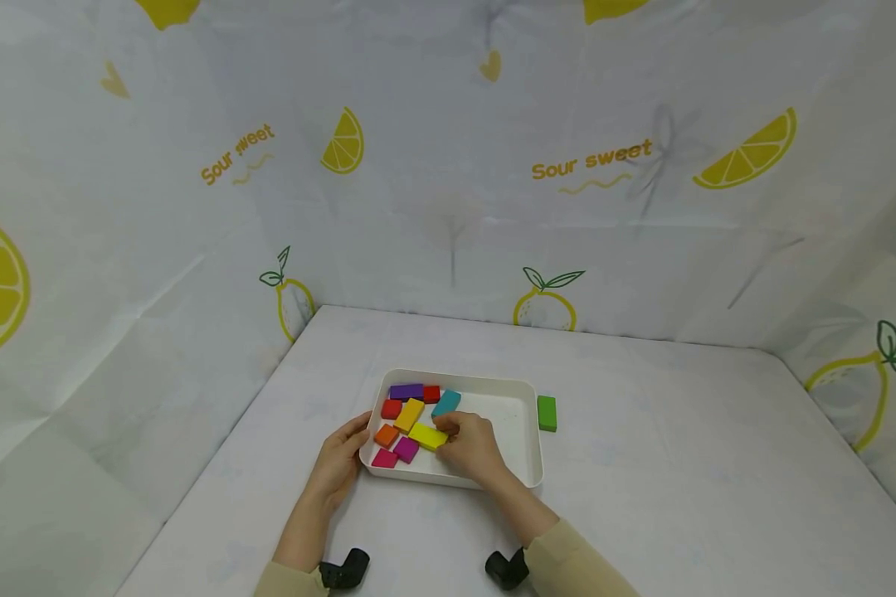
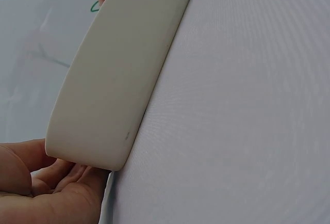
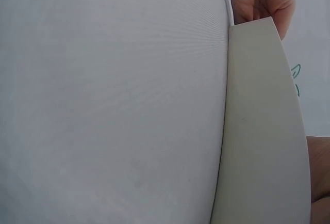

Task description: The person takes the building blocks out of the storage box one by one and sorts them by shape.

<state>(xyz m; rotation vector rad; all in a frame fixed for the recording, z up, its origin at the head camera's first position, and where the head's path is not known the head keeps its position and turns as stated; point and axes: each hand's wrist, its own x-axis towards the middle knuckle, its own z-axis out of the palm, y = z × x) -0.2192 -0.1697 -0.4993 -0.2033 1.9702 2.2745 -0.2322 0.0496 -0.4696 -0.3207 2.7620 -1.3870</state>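
Observation:
A shallow white tray (image 1: pixel 504 427) lies on the table with several coloured blocks grouped in its left half. My left hand (image 1: pixel 338 464) holds the tray's left end, the thumb near the rim; the left wrist view shows its fingers against the outer wall (image 2: pixel 108 84). Inside the tray my right hand (image 1: pixel 472 448) pinches the right end of a yellow block (image 1: pixel 424 435). Close by are an amber block (image 1: pixel 409 416), a teal block (image 1: pixel 446 404) and a magenta block (image 1: pixel 406 449). The tray wall (image 3: pixel 263 131) hides most of the right hand in the right wrist view.
A green block (image 1: pixel 547 413) stands outside the tray, beside its right wall. Along the tray's far left side sit a purple block (image 1: pixel 406 391) and red ones; an orange block (image 1: pixel 386 436) is nearer. A lemon-printed white curtain (image 1: pixel 448 166) rises behind the table.

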